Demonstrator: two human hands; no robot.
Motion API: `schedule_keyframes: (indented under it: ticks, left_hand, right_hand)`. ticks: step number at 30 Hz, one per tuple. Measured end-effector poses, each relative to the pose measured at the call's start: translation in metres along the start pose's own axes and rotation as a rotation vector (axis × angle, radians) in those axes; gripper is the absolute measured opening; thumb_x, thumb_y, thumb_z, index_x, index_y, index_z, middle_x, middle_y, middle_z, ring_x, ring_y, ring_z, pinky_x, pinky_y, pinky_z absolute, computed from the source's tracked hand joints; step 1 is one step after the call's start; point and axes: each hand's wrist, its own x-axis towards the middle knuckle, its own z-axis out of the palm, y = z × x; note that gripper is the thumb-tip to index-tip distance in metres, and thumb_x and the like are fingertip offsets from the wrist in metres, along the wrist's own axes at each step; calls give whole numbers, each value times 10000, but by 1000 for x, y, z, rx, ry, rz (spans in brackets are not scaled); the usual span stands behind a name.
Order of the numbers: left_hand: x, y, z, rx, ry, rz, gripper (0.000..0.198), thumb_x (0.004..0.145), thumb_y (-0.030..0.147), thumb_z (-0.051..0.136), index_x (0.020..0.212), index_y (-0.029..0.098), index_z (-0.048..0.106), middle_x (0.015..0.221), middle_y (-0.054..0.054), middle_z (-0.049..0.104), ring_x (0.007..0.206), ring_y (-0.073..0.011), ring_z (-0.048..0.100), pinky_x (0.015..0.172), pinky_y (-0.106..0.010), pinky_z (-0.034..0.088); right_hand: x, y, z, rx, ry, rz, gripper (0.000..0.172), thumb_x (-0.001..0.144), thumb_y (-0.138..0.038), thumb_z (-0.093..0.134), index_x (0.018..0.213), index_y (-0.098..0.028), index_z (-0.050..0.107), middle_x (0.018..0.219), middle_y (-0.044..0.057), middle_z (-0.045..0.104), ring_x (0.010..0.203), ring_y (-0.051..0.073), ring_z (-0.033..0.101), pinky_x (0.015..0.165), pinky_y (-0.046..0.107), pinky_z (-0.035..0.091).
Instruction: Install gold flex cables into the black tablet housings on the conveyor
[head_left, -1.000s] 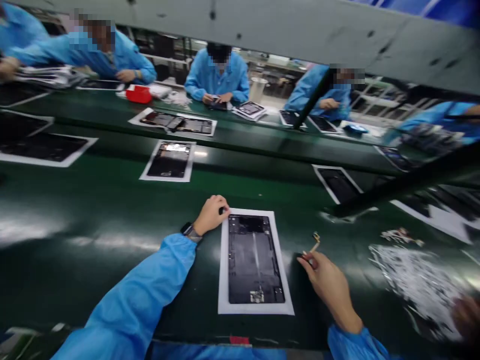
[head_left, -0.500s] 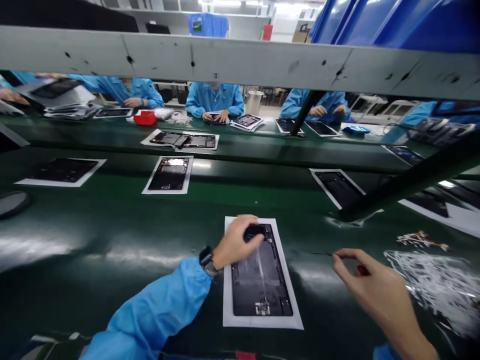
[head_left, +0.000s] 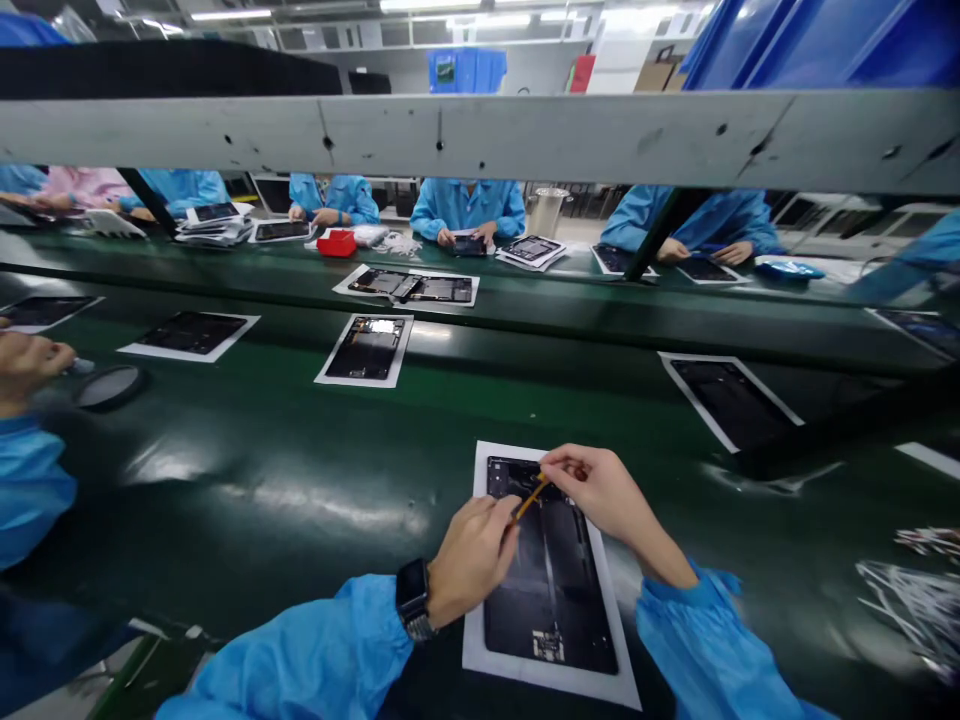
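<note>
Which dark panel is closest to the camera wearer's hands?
The dark panel at bottom centre, on white paper. The left hand and right hand hold a yellow strip over it; the other panels lie farther away.

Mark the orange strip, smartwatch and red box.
Orange strip (head_left: 529,498): head view, middle of its length.
Smartwatch (head_left: 412,587): head view, its dark face.
Red box (head_left: 336,244): head view, its near side.

Green bench top (head_left: 300,440) smooth, glossy — streaked with glare. White sheet (head_left: 475,630) matt paper; dark panel (head_left: 525,610) smooth, low sheen. Blue sleeves (head_left: 322,650) — crinkled cloth.
</note>
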Motion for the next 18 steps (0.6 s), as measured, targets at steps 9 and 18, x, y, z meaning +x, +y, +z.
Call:
schedule_keyframes:
  ticks: [9,18]
  left_hand:
    - [-7,-24,-9,361,104,313,111,941,117,487,989,136,585,745,-22,582,698,-185,526,604,-325,400]
    - [2,-25,3,326,95,308,153,948,110,477,1059,124,581,795,-27,605,727,-167,546,657,-331,405]
  right_hand:
    - [56,20,37,-161,-274,0,112,791,-207,619,757,-157,713,714,17,679,674,148,588,633,242,401]
    - [89,32,55,-299,-365,78,53,687,-178,732,731,-174,701,619,-44,565,587,101,497,543,216,323]
